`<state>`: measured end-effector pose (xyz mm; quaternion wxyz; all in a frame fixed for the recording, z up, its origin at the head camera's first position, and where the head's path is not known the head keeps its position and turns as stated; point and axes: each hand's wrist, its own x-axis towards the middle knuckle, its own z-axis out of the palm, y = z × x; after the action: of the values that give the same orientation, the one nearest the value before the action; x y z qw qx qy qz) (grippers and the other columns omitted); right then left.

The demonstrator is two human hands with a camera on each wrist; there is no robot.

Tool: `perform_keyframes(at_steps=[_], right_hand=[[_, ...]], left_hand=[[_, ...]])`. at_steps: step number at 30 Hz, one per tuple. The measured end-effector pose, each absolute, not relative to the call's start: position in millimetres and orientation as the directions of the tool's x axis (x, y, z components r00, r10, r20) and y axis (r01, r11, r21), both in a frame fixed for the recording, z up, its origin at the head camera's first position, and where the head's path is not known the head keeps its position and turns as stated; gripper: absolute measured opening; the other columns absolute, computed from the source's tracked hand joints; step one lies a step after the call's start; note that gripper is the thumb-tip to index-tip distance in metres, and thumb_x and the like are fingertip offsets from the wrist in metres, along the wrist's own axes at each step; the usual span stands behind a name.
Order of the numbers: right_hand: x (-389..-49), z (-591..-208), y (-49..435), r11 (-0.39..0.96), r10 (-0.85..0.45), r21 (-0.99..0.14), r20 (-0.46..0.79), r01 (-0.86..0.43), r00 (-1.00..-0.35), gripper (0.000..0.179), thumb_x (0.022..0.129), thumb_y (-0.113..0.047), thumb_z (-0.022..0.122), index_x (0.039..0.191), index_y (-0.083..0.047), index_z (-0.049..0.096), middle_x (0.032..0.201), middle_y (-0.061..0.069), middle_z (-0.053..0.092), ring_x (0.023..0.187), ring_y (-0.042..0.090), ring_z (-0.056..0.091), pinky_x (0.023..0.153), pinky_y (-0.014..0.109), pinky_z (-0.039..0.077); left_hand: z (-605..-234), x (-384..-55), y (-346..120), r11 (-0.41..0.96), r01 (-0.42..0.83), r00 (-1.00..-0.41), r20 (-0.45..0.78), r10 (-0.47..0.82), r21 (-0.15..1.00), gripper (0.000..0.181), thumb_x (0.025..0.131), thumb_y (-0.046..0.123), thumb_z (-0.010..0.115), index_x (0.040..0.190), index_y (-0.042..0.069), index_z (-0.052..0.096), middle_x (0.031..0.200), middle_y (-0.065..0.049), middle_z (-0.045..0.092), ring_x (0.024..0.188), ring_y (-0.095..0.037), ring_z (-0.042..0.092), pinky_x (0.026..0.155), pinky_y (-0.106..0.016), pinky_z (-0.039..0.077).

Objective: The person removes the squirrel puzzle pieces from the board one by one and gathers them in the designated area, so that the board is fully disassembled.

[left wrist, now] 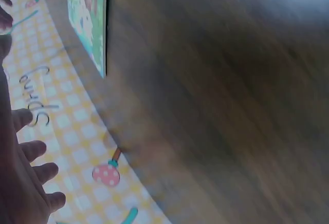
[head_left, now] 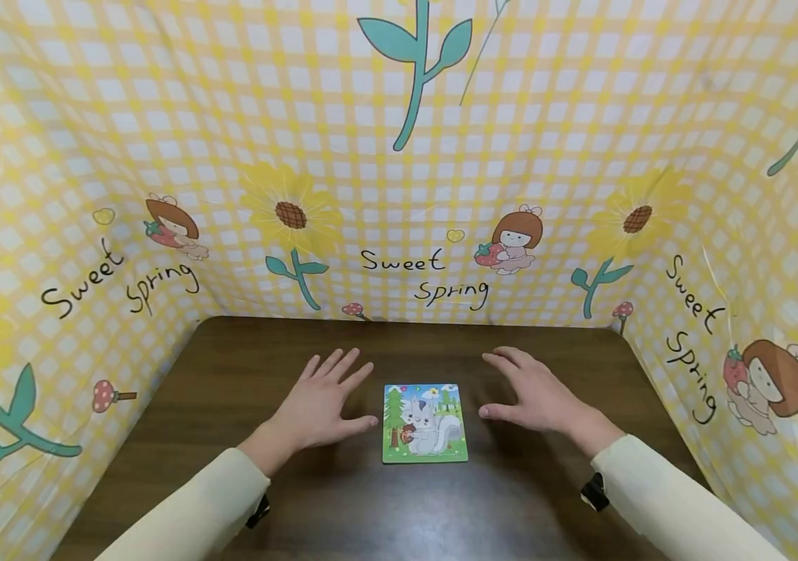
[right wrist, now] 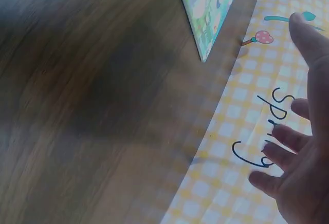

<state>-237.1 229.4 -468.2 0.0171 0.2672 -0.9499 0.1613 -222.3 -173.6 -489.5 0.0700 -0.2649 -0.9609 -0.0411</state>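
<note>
Your fingers [head_left: 358,377] are spread pretty wide on both hands, nothing held in either. Left hand [head_left: 316,409] is just beside the squirrel card [head_left: 425,444] on its left, right hand [head_left: 538,396] off to its right, neither touching it. Card's lying flat on your dark brown counter [head_left: 413,514], picture side up, between your hands. Yellow checked cloth [head_left: 399,187] goes up behind and along both sides.

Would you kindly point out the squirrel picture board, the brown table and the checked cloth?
Squirrel picture board [head_left: 425,424], head view: middle of its printed face.
Brown table [head_left: 427,506], head view: bare top below the board.
Checked cloth [head_left: 399,187], head view: its back stretch.
</note>
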Motion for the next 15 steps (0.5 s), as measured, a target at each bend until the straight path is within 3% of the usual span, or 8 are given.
perform_keyframes(at_steps=[7, 15], right_hand=[[-248.1, -477.8, 210.7, 0.784, -0.492, -0.426, 0.018, -0.452, -0.870, 0.074, 0.090, -0.055, 0.075, 0.146, -0.010, 0.057, 0.141, 0.009, 0.056, 0.126, 0.028, 0.059, 0.102, 0.050, 0.051], [-260.5, -491.2, 187.2, 0.721, -0.551, -0.526, -0.039, -0.451, -0.834, 0.050, 0.093, -0.030, 0.078, 0.132, -0.003, 0.066, 0.127, 0.014, 0.065, 0.112, 0.031, 0.065, 0.093, 0.049, 0.054]], left_hand=[[-504.8, -219.7, -139.9, 0.825, 0.560, -0.828, 0.095, 0.553, 0.077, 0.086, 0.088, 0.075, 0.060, 0.155, 0.023, 0.049, 0.164, -0.011, 0.038, 0.150, -0.037, 0.037, 0.120, -0.063, 0.027], [-517.5, -217.5, -102.7, 0.789, 0.600, -0.796, 0.007, 0.605, 0.131, 0.082, 0.089, 0.074, 0.057, 0.154, 0.025, 0.050, 0.163, -0.009, 0.040, 0.149, -0.035, 0.039, 0.119, -0.061, 0.030]])
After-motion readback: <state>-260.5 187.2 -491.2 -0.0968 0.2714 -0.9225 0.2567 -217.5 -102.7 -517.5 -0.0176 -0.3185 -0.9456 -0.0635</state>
